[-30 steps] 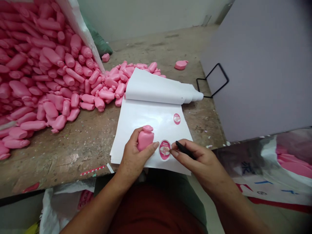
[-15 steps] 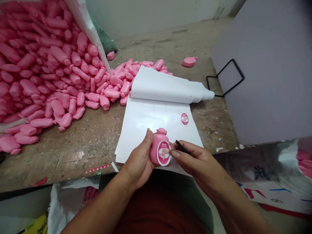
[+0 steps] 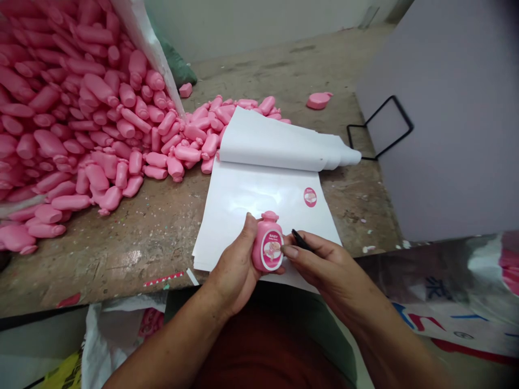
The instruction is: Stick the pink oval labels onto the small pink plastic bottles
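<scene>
My left hand (image 3: 235, 265) is closed around a small pink plastic bottle (image 3: 259, 246), holding it upright with its neck pointing away from me. On its front is an oval label sticker (image 3: 272, 250) with a white border and the word BABY. My right hand (image 3: 320, 259) grips a slim black tool (image 3: 300, 240), mostly hidden by the fingers, so its exact kind does not show. The right thumb tip meets the label's right edge. Beneath both hands lies a stack of white sticker sheets (image 3: 227, 216), with one oval sticker (image 3: 310, 197) on the top sheet.
Many pink bottles (image 3: 97, 89) spill from a white sack (image 3: 156, 48) across the worktable (image 3: 121, 237) at left. One lone bottle (image 3: 319, 100) lies farther back. The sheets' far part (image 3: 275, 140) is curled over. A grey panel (image 3: 441, 119) with a black wire frame (image 3: 391, 127) stands at right.
The right thumb has shifted slightly along the label's right edge. The bottle is turned and raised a little in my left hand. The whole view has drifted slightly.
</scene>
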{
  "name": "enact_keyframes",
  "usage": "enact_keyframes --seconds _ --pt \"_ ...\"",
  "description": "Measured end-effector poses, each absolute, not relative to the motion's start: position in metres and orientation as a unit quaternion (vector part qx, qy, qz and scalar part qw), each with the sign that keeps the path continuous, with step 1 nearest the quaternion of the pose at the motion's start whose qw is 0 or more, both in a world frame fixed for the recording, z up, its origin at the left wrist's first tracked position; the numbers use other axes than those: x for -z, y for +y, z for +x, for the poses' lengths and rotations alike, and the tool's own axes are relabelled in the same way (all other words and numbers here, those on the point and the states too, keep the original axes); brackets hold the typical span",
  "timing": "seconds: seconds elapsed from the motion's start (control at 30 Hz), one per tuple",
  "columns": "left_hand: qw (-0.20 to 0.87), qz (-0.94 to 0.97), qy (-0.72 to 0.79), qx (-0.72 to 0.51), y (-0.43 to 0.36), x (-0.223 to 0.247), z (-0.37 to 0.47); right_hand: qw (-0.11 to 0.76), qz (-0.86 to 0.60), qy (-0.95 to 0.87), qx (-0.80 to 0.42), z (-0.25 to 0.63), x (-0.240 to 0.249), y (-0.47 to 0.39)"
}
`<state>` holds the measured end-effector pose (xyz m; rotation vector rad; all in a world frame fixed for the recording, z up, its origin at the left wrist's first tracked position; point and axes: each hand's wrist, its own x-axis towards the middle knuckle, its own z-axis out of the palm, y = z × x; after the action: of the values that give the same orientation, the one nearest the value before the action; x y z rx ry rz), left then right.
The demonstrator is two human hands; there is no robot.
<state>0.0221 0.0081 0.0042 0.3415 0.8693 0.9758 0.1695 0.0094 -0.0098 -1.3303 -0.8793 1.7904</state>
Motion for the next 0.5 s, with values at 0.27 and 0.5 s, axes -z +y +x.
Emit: enact_keyframes --seconds 0.27,0.5 --pt "0.777 0.165 0.407 -0.451 0.0077 -0.0052 0.0223 0.371 -0.514 -0.32 -0.704 0.1707 0.0123 0.0081" --pt "0.775 0.171 0.403 -0.456 0.0061 -0.002 0.0214 0.363 -0.513 -0.354 -0.693 0.1694 0.0105 0.0091"
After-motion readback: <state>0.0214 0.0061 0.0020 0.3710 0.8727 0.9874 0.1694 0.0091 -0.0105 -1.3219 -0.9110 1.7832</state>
